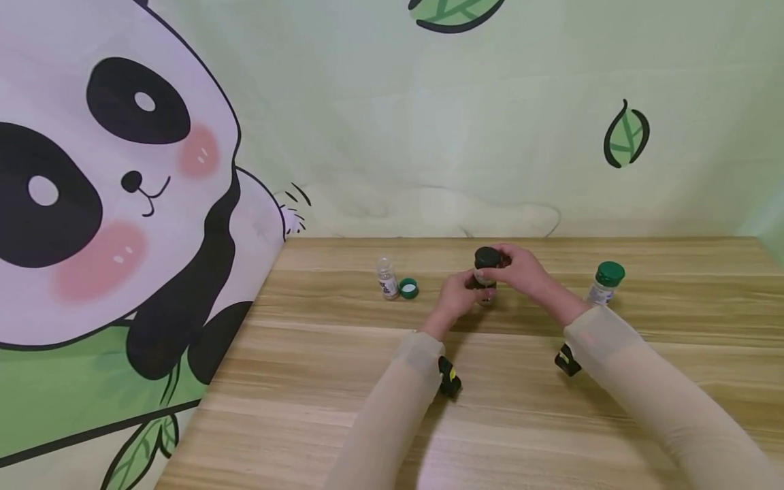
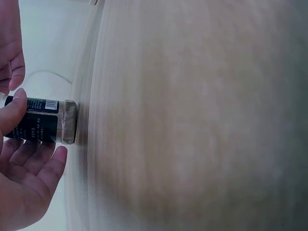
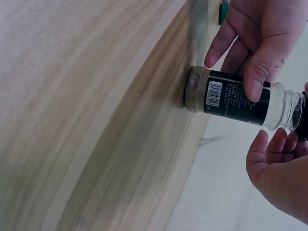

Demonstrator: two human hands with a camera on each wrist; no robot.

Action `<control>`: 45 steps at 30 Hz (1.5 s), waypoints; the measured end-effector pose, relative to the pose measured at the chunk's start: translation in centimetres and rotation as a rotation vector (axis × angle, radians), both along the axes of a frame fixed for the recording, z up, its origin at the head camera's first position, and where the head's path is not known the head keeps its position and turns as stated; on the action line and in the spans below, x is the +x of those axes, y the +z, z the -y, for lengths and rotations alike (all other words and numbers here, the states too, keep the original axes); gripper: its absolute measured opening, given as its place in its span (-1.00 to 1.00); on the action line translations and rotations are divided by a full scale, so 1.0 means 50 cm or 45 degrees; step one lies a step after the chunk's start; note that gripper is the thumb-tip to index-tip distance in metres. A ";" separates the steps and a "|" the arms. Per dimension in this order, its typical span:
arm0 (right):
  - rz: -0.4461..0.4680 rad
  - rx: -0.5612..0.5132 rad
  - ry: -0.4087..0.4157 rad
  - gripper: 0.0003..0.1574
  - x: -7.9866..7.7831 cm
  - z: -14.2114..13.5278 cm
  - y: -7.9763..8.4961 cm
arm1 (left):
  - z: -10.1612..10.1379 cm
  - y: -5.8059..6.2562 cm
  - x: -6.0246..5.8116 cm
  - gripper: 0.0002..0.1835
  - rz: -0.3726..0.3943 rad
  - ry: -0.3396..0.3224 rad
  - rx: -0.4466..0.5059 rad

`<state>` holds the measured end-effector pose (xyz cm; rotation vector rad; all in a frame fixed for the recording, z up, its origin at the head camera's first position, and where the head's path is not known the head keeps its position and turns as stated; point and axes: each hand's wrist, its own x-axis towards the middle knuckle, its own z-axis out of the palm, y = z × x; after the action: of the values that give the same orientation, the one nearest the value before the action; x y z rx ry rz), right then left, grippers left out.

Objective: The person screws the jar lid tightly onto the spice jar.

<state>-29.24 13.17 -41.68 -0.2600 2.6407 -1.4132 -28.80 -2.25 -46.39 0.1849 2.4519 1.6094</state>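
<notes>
Gripping a clear, black-labelled cylindrical jar (image 3: 224, 98), left hand (image 1: 456, 299) below, right hand (image 1: 522, 273) curled round its round black cap (image 1: 487, 256).

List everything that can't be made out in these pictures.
Black cap: cut off by the right wrist view's right edge; whether it is loosened is unclear.
Black-labelled jar: its fine print is too small and blurred in both wrist views.
Right hand: cut off by the left wrist view's left edge.
Green-capped jar: base hidden by the right sleeve, head view.
Uncapped clear jar: contents too small to tell, head view.
</notes>
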 end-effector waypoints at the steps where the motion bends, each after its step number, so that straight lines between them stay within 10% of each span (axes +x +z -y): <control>1: -0.008 0.006 0.000 -0.28 0.000 0.000 -0.001 | 0.000 0.000 0.000 -0.57 0.000 -0.001 -0.002; 31: -0.003 0.009 0.109 -0.29 0.004 -0.014 -0.013 | 0.000 0.000 0.001 -0.53 -0.011 -0.010 -0.004; 45: 0.205 -0.299 0.373 -0.20 -0.011 -0.061 -0.028 | -0.005 -0.004 0.000 -0.54 -0.017 0.019 -0.037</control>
<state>-29.78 16.23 -43.08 -0.5115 2.2022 -1.5660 -28.80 -2.01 -46.57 0.1744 2.4906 1.5829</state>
